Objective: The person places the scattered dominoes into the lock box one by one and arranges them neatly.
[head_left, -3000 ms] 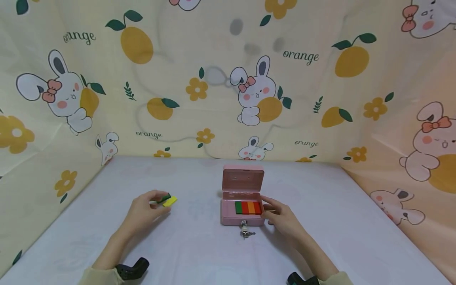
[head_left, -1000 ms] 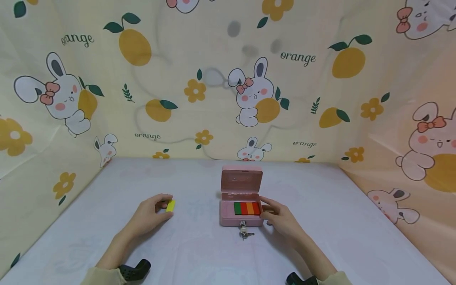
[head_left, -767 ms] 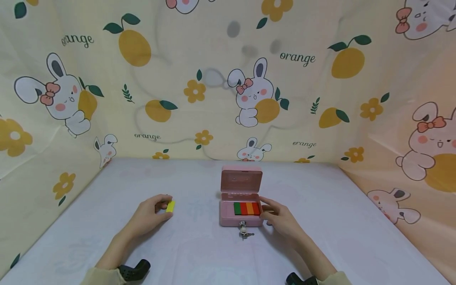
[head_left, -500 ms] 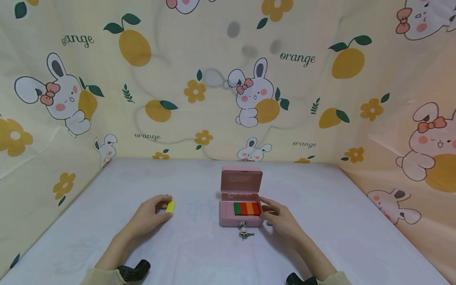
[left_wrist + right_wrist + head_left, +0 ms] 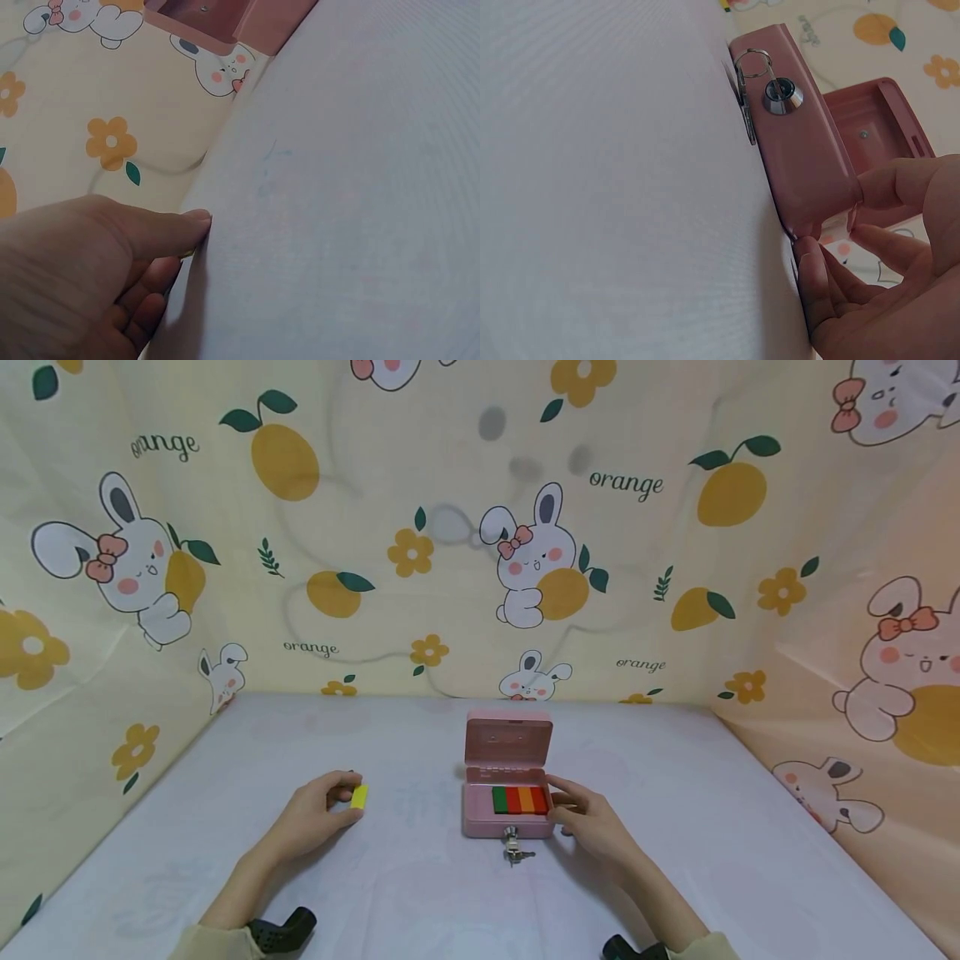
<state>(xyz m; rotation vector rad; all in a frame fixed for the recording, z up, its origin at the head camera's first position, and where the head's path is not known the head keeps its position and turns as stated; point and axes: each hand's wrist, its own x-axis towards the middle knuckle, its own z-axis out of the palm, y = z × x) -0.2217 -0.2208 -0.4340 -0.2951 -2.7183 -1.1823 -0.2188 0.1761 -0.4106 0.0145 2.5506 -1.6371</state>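
In the head view my left hand pinches a small yellow block between thumb and fingers, low over the left of the table. Only a yellow sliver shows under the thumb in the left wrist view. To the right stands a pink cash box with its lid raised. Green, red and orange blocks lie side by side in its right part. My right hand grips the box's right side; in the right wrist view the thumb is at its upper edge and fingertips touch its lower corner.
A key ring with keys hangs from the lock on the box's front. White cloth covers the table. A patterned curtain rises behind and along both sides.
Three seconds ago a dark green piece showed beside the yellow block in my left hand; now only the yellow one shows, turned more upright. My right hand has stayed at the box.
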